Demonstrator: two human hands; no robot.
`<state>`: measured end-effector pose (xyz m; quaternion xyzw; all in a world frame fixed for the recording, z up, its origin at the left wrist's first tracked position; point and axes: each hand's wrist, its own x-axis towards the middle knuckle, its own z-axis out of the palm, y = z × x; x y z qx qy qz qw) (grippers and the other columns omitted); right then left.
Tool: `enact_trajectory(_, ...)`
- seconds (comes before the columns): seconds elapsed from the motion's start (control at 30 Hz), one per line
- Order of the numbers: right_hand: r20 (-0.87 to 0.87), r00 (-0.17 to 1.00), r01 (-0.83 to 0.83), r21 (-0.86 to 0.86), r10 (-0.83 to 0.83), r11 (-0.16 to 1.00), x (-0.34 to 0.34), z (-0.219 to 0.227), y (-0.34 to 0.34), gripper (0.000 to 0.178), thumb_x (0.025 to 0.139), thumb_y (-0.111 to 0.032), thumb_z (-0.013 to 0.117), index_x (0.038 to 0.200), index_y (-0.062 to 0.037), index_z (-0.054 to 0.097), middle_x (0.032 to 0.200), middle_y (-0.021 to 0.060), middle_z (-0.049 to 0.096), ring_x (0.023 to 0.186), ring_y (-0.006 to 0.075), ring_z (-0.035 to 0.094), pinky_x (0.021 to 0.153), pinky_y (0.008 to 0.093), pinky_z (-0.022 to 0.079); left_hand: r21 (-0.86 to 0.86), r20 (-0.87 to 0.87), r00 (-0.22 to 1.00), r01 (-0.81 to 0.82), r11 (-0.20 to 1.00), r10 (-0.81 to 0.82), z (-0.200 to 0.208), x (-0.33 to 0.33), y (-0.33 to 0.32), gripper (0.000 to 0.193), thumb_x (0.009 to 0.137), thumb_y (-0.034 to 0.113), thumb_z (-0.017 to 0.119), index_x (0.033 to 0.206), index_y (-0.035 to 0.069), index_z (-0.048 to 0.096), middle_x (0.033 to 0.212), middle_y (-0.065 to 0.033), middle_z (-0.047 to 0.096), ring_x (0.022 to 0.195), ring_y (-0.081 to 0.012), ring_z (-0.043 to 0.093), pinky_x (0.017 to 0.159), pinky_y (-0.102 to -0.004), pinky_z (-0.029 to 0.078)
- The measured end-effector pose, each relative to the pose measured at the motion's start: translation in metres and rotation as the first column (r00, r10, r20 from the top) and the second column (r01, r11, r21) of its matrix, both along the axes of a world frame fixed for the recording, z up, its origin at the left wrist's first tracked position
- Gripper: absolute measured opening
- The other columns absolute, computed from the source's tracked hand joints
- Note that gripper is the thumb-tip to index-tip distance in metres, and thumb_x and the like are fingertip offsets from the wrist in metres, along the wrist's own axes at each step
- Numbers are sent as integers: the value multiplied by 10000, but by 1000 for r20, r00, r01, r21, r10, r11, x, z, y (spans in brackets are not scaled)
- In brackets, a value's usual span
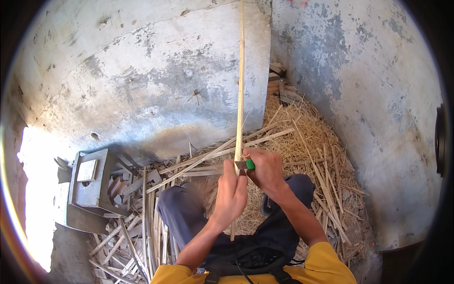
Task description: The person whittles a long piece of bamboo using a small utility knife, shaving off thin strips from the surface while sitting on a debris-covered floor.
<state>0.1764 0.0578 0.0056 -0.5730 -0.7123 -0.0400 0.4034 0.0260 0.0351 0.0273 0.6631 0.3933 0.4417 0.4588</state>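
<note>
Left hand [230, 191] wrapped around a long bamboo strip [240, 94], held upright between the knees. Right hand [266, 170] clamped on a green-handled knife [247, 164], blade biting into the strip low down. Looks early in the split: most of the length above uncut. Plenty of finished slats [142, 222] and shavings [302, 146] on the floor. Rough, peeling concrete walls [156, 80], grey metal box [92, 180] at left.

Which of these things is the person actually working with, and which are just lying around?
In use:
- long bamboo strip, held upright
- left hand, gripping the strip
- right hand, holding a green-handled knife against the strip

Lying about:
- loose bamboo strips on the ground
- heap of straw-like shavings
- grey wooden stool
- splints by the left knee
</note>
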Motion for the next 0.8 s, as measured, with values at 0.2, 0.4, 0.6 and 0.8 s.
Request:
enact_trajectory(0.2, -16, 998, 68, 10, -68, 998, -1, -6, 7, 242, 860, -293, 736, 826, -77, 631, 703, 110, 664, 639, 356, 682, 546, 482, 471, 102, -57, 998, -10, 995, 16, -2, 3, 2, 133, 986, 0, 488, 1086, -33, 406, 698, -221, 569, 568, -366, 584, 548, -482, 424)
enact_trajectory(0.4, -12, 990, 142, 46, -142, 989, 8, -9, 27, 178, 850, -222, 755, 783, -82, 667, 624, 126, 613, 582, 347, 632, 541, 450, 444, 115, -58, 998, 5, 993, 2, -16, 5, -2, 150, 993, 1, 502, 1100, -40, 405, 709, -272, 572, 593, -464, 575, 544, -517, 424)
enact_trajectory(0.6, -64, 938, 341, 6, -340, 940, 60, 0, 77, 108, 893, -112, 708, 977, -68, 761, 711, 198, 671, 651, 392, 671, 593, 494, 497, 113, -223, 975, 16, 993, 9, -32, 9, -21, 183, 975, 19, 528, 1104, -37, 412, 758, -301, 608, 654, -495, 615, 572, -542, 449)
enact_trajectory(0.8, -240, 948, 190, -94, -208, 977, 53, 16, 46, 130, 858, -88, 705, 974, -69, 761, 687, 183, 656, 664, 393, 670, 597, 489, 497, -71, -143, 989, 19, 997, -29, -19, -6, -16, 138, 968, 59, 510, 1069, -14, 450, 784, -214, 617, 671, -350, 624, 619, -465, 474)
